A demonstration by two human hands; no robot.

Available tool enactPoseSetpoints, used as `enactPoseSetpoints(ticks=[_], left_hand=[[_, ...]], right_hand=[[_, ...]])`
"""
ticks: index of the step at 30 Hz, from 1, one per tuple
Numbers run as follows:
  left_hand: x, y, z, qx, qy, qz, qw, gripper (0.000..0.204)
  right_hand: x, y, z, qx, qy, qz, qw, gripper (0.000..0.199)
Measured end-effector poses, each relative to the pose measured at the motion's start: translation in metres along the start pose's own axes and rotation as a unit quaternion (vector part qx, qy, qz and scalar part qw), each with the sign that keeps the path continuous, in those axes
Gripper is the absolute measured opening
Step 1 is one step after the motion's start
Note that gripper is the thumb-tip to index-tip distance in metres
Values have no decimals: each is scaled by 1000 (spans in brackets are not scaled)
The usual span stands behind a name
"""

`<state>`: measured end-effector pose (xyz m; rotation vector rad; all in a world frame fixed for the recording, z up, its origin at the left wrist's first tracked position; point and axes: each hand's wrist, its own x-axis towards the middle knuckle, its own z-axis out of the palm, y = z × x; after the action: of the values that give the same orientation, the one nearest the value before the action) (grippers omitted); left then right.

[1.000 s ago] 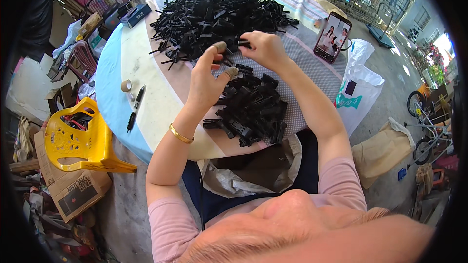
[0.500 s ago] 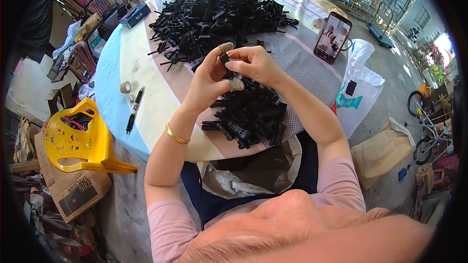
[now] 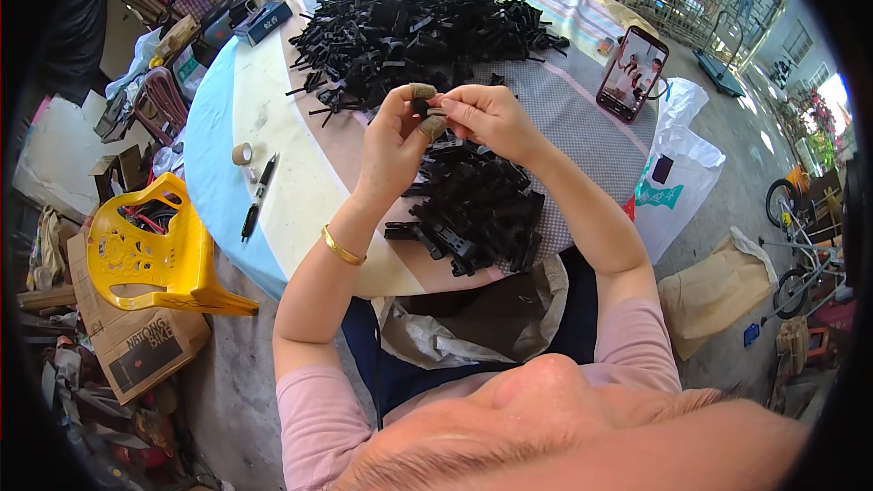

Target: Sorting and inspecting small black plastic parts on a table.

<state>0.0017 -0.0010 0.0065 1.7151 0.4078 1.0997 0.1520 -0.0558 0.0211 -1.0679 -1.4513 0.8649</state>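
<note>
My left hand pinches a small black plastic part between thumb and forefinger, both wrapped in tan tape. Close against it, my right hand has its thumb and forefinger pressed together at the part's right side; what lies between those fingertips is mostly hidden. Both hands are raised over the table, between two heaps. Beyond them spreads a large pile of black plastic parts with thin strips sticking out. Nearer me, below my hands, lies a smaller pile of black parts.
On the round, cloth-covered table are a tape roll, a pen, a blue box and a propped phone. An open sack rests at my lap. A white bag hangs right; a yellow chair stands left.
My left thumb and forefinger have drawn closer together, and the black part has turned between them. My right fingertips have shifted slightly. The whole view has moved a little.
</note>
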Motion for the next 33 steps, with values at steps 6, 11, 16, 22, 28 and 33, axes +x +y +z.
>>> enactPoseSetpoints(ticks=[6, 11, 16, 22, 28, 33], left_hand=[[-1, 0, 0, 26, 10, 17, 999, 29], [-3, 2, 1, -25, -6, 12, 1000, 29], [-3, 8, 3, -19, -26, 7, 999, 29], [-5, 8, 0, -8, 1, 22, 1000, 26], [-7, 4, 1, 17, 37, 36, 999, 18], [-10, 5, 4, 70, 75, 87, 991, 17]], right_hand=[[-1, 1, 2, -6, 0, -12, 1000, 21], [-2, -6, 0, 28, -11, 40, 999, 18], [-3, -4, 0, 1, -15, -2, 1000, 17], [-5, -8, 6, 32, 2, 9, 999, 18], [-6, -5, 9, 48, 8, 53, 997, 19], [-8, -6, 10, 62, 2, 66, 996, 19]])
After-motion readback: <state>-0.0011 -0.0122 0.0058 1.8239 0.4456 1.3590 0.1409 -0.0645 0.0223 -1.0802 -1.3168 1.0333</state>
